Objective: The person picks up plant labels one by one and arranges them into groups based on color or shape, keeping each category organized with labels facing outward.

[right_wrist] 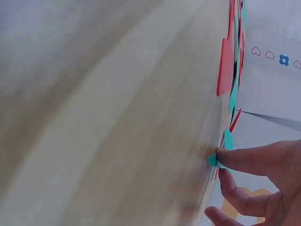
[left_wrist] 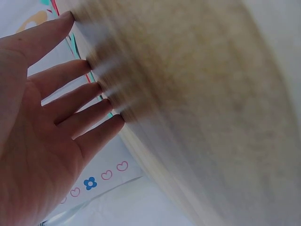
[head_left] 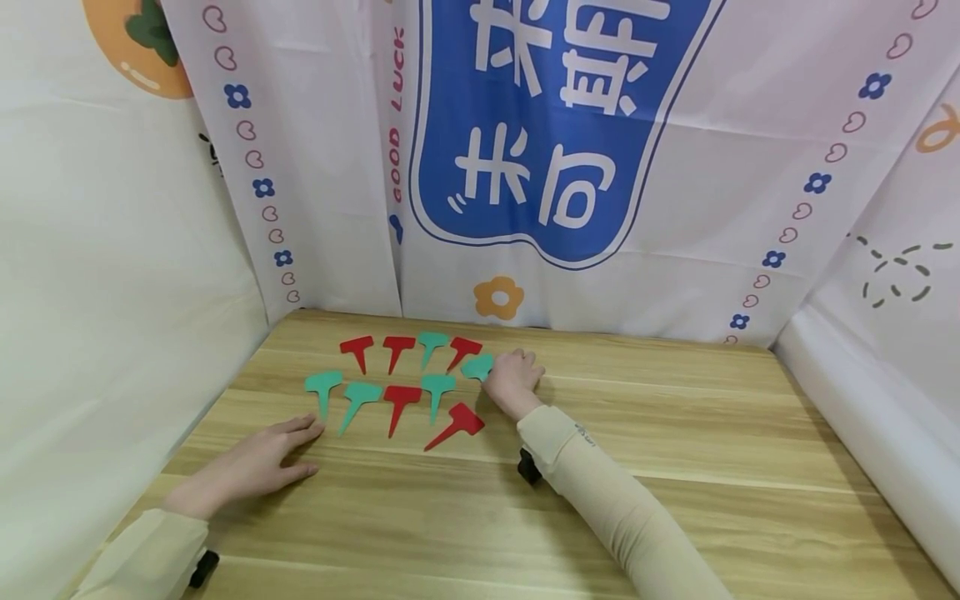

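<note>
Hands (head_left: 258, 460) apart, green tag (head_left: 476, 367) pinched in right (head_left: 514, 382)

I log ten flat T-shaped tags (head_left: 402, 395), five red, five green, two rough rows on wooden tabletop (head_left: 675, 400), back-right green tag (head_left: 476, 367) pinched, partly hidden.

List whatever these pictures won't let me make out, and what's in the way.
Head view: the far part of the green tag at the right hand, hidden by that hand.
Head view: the small dark print on the right sleeve, too small to read.
Head view: the top of the blue sign, cut off by the upper edge.
Left wrist view: the grain of the tabletop, blurred.
</note>
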Demonstrator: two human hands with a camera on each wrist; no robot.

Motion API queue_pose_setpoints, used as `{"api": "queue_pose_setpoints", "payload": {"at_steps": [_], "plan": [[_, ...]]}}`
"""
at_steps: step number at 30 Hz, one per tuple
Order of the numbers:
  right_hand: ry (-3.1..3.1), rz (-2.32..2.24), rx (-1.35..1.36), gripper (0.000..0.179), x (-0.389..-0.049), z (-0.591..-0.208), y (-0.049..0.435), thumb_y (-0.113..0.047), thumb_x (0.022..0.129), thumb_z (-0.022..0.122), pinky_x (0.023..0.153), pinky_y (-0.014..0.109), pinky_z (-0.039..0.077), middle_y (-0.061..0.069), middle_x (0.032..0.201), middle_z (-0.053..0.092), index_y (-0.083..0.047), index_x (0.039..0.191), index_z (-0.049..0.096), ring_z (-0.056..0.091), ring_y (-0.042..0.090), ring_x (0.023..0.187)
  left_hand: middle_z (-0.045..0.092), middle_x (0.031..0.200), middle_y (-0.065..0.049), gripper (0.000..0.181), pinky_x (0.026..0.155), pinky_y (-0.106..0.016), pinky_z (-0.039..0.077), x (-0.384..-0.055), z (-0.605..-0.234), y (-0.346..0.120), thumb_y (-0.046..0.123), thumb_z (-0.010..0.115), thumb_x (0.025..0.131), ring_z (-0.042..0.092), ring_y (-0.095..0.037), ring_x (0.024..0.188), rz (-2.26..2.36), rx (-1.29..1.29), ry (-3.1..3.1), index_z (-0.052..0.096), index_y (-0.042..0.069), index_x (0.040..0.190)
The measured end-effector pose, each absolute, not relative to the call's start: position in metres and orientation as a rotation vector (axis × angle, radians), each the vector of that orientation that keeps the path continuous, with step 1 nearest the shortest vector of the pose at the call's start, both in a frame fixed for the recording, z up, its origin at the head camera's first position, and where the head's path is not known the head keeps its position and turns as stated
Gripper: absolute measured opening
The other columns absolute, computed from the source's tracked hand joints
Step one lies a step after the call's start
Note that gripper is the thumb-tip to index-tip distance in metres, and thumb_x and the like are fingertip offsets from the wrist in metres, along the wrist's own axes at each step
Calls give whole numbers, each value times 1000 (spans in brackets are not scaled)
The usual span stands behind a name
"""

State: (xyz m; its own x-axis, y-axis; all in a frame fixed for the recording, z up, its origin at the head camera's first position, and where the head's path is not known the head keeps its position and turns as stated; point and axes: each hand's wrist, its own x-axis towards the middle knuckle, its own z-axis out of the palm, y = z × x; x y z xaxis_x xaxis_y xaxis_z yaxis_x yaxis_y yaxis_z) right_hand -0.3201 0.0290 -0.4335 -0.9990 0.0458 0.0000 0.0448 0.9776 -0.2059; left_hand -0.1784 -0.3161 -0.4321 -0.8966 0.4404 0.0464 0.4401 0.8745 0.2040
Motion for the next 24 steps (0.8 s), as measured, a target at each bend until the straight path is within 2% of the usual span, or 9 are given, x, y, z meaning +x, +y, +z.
{"api": "queue_pose_setpoints", "payload": {"at_steps": [6, 13, 24], "plan": [[-3117, 345, -78, 33, -322, -434, 30, -34, 81, 69, 87, 53, 42, 16, 105, 56, -6, 97, 65, 47, 35, 109, 48, 137, -29, 58, 95, -56, 44, -179, -432, -316, 33, 68, 85, 50, -45, 121, 327, 716, 3033, 54, -3, 129], [-3123, 395, -72, 38, -323, -433, 32, -36, 76, 76, 88, 53, 42, 14, 108, 56, -7, 99, 66, 46, 33, 110, 49, 135, -29, 57, 95, -56, 44, -178, -431, -315, 32, 69, 85, 51, -45, 120, 343, 721, 3041, 55, -3, 129], [-3107, 505, -51, 31, -321, -431, 35, -33, 75, 77, 90, 57, 42, 15, 112, 56, -9, 92, 67, 46, 35, 112, 49, 134, -30, 58, 94, -56, 45, -178, -432, -316, 32, 69, 85, 52, -46, 118, 335, 738, 3051, 55, -4, 128]]}}
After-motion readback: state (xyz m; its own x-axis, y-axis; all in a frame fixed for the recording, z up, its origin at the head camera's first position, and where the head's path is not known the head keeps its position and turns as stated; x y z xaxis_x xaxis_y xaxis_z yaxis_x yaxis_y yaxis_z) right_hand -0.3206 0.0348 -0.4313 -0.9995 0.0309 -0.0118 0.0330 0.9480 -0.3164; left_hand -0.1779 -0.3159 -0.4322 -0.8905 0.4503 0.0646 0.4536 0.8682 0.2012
